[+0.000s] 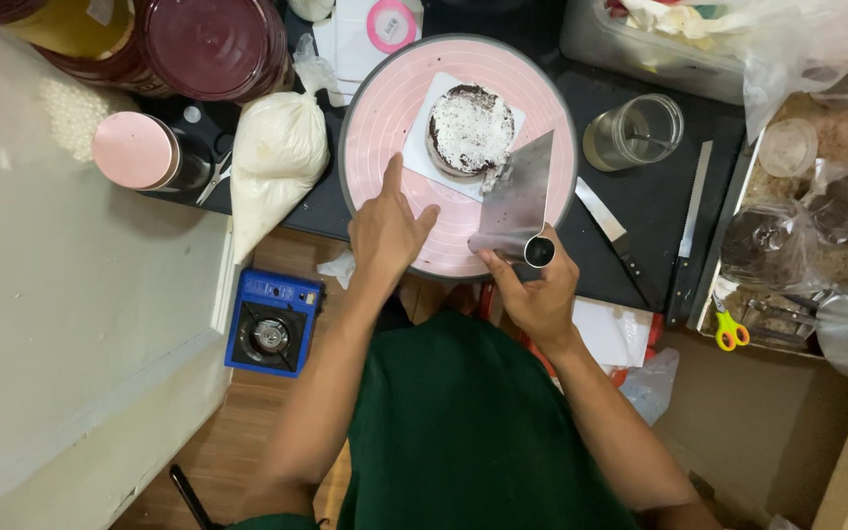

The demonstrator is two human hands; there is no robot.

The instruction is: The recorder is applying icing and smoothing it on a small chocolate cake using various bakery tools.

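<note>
1. Gripped at its rolled handle by the right hand (539,285), fingers closed round it, is a metal scraper (516,199); stiff, light, probably slippery when creamed.
2. Beside that grip, the left hand (386,228) is laid on the pink turntable (370,137), index finger extended, nothing pinched.
3. Beyond the blade tip, a small frosted cake (468,128) is touched; judged soft, easily gouged.
</note>
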